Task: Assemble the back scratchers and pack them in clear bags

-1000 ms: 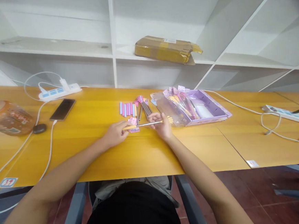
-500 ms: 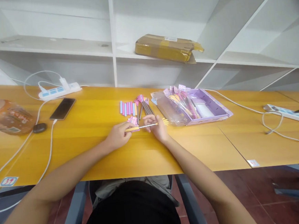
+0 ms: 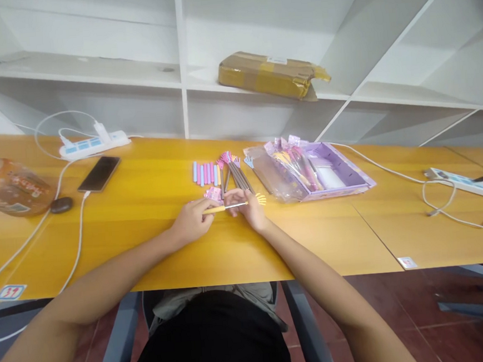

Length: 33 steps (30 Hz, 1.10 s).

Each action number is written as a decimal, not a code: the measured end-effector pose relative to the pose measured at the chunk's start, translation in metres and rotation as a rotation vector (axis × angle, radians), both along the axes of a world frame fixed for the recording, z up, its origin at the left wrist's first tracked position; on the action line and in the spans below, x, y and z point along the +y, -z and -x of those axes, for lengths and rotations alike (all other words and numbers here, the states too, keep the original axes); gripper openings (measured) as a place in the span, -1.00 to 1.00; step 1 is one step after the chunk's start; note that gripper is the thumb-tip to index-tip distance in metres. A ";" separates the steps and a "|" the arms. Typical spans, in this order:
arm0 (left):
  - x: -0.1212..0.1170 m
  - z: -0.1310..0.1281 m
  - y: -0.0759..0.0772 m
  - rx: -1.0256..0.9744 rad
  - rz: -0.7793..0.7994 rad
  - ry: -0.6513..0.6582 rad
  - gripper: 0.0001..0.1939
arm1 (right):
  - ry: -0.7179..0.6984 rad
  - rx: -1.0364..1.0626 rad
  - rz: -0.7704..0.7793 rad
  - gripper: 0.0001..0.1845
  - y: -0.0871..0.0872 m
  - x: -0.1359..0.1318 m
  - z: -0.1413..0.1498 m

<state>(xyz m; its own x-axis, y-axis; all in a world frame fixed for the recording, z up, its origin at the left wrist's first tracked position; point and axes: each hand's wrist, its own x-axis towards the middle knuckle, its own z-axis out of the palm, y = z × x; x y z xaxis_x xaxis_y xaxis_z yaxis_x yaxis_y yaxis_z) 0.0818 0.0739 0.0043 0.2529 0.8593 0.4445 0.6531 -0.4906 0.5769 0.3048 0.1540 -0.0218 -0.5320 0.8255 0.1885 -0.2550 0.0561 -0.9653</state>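
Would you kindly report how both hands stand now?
Left hand gripping yellow back scratcher by handle; right hand at claw end, grip unclear; pink packet just beyond.

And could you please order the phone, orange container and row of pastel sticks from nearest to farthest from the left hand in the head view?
1. Row of pastel sticks, beyond the left hand, slightly right.
2. Phone, farther left.
3. Orange container, at the left edge.
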 end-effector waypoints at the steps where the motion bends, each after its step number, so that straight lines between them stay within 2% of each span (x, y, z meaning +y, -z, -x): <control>1: 0.000 0.000 0.000 0.001 0.000 0.001 -0.61 | -0.001 -0.001 0.000 -0.23 0.000 0.000 0.000; 16: -0.001 -0.002 0.003 0.011 0.020 -0.015 -0.60 | -0.034 -0.039 -0.028 -0.28 -0.002 -0.002 -0.004; 21: -0.002 -0.003 -0.002 0.010 0.044 0.002 -0.60 | -0.045 -0.021 -0.019 -0.29 0.000 -0.003 -0.005; 25: -0.002 -0.007 -0.013 0.095 0.094 -0.003 -0.60 | -0.020 -0.021 0.041 -0.23 -0.004 0.004 -0.006; 29: -0.004 -0.007 -0.034 0.272 0.207 -0.041 -0.64 | -0.038 -0.068 0.030 -0.22 -0.025 0.006 -0.009; 31: -0.015 -0.006 -0.049 0.366 0.236 -0.057 -0.65 | -0.044 -0.120 0.019 -0.21 -0.034 -0.005 -0.012; 33: -0.035 -0.009 -0.061 0.481 0.230 -0.074 -0.71 | -0.043 -0.168 0.020 -0.19 -0.038 -0.029 -0.016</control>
<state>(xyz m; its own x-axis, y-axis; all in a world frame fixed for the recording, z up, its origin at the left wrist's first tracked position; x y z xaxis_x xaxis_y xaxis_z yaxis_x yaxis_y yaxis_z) 0.0905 0.0386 0.0657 0.3171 0.9440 0.0915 0.8980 -0.3298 0.2913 0.3206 0.1247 0.0164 -0.5898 0.8038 0.0777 -0.0914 0.0292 -0.9954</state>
